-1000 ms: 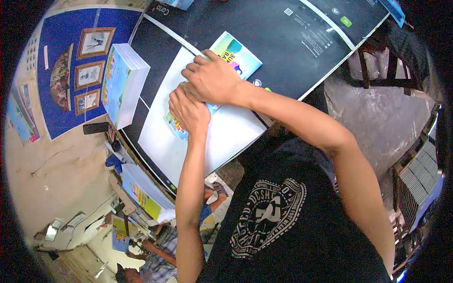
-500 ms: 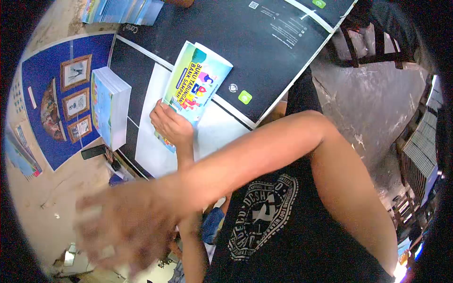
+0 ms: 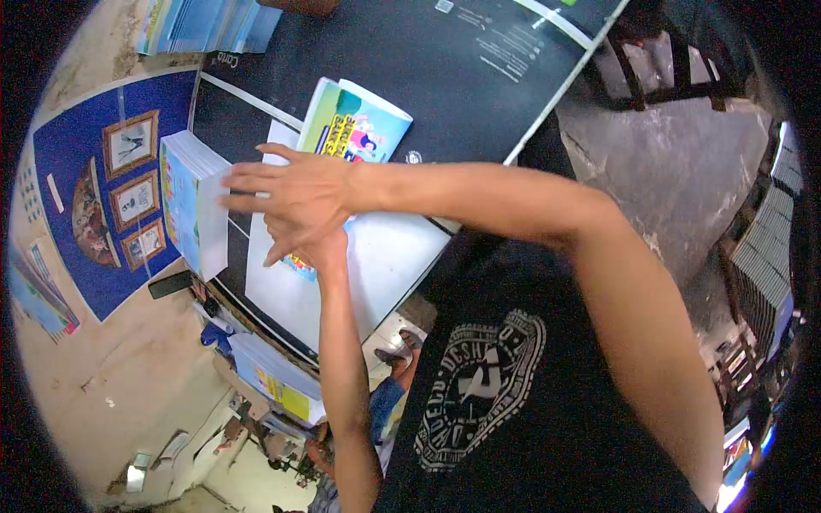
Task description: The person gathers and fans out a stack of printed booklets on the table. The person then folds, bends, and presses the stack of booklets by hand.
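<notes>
A colourful booklet lies on a white sheet spread over the black table, its cover slightly raised at the far end. My left hand rests on the booklet's near part, mostly covered by my other hand, so its fingers are largely hidden. Above it, my right hand is spread with its fingers apart, pointing left, slightly blurred and holding nothing. Its fingertips appear near a tall stack of booklets at the left.
More booklets stand at the top left. A blue board with framed pictures is on the left, with a dark phone-like object below it. Lower down are another booklet stack and part of another person.
My right hand left the booklet, swung down to the lower left, and came back up over my left hand. The booklet's far end has lifted, and the view has shifted.
</notes>
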`<action>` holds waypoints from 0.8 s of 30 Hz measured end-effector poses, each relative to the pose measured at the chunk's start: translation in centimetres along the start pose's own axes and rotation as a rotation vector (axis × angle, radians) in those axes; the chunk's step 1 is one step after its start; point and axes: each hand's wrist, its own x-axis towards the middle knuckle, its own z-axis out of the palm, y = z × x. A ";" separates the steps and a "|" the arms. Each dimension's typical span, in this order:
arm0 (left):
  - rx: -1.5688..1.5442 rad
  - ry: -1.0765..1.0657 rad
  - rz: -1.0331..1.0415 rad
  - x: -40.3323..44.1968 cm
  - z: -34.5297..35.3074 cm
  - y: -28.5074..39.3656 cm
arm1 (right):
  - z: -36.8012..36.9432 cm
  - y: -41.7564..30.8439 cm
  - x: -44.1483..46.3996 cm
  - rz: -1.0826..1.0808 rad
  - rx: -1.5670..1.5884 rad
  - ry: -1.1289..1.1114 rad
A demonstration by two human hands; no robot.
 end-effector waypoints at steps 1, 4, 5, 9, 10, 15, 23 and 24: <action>0.027 0.006 0.005 0.2 -0.1 0.3 | 0.0 -0.1 -0.3 0.019 0.010 -0.007; 0.154 0.047 0.047 0.4 0.1 0.3 | -0.3 0.9 -0.5 0.026 0.040 -0.045; 0.198 0.059 0.066 0.3 0.2 0.2 | -0.1 0.5 -0.6 0.040 0.065 -0.053; 0.397 0.185 0.137 0.9 -0.9 2.1 | -0.4 -2.8 2.3 -0.117 0.296 0.192; 0.521 0.269 0.162 1.5 -2.0 3.6 | -0.9 -4.6 3.6 -0.181 0.368 0.317; 1.389 0.791 0.104 6.6 -6.1 12.0 | -4.1 -3.6 3.4 -0.212 0.585 0.342; 0.395 -0.017 0.198 1.0 0.0 0.4 | -3.6 2.7 -1.4 0.002 0.158 -0.120; 0.384 0.011 0.208 1.2 0.3 0.9 | -3.8 2.9 -1.3 0.012 0.176 -0.167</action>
